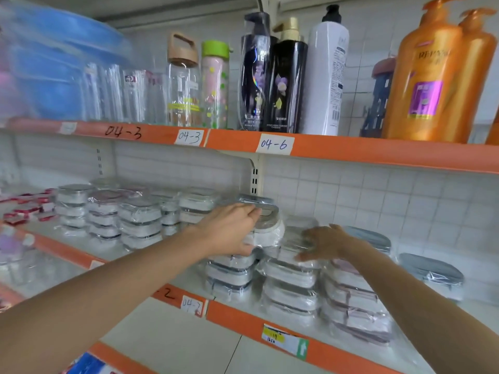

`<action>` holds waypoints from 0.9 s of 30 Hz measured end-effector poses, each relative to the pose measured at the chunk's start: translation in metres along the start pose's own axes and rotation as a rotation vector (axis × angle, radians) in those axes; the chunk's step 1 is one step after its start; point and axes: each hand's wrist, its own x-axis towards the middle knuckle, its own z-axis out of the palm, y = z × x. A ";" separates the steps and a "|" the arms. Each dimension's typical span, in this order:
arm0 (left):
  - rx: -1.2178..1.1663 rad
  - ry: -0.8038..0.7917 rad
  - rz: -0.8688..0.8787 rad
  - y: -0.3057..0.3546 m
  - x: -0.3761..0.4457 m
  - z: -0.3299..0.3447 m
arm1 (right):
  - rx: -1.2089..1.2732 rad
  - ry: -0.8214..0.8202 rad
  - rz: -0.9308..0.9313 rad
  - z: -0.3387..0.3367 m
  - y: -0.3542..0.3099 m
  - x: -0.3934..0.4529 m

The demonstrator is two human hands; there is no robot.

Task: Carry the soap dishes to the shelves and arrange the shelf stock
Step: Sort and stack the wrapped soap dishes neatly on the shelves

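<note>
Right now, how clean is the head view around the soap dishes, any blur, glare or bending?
Head view: wide-angle bending curves the orange shelf edge; the left side smears, blue tubs and glasses soft; plastic wrap on the soap dishes glints; left hand fairly sharp, right hand slightly blurred; lighting even, shadows faint.

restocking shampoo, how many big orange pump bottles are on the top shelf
2. One orange pump bottle stands at the right end of the top shelf, the second orange bottle right beside it, partly behind. An orange sliver at the frame edge may be a third.
</note>
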 end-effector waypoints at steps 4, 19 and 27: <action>-0.009 -0.011 0.061 0.013 0.032 0.007 | -0.020 -0.019 -0.039 -0.003 0.008 -0.004; -0.129 -0.246 0.072 0.058 0.115 0.032 | 0.073 0.235 0.075 -0.011 0.078 -0.056; -0.008 0.047 0.126 0.080 0.085 0.024 | -0.033 0.235 0.034 -0.005 0.080 -0.082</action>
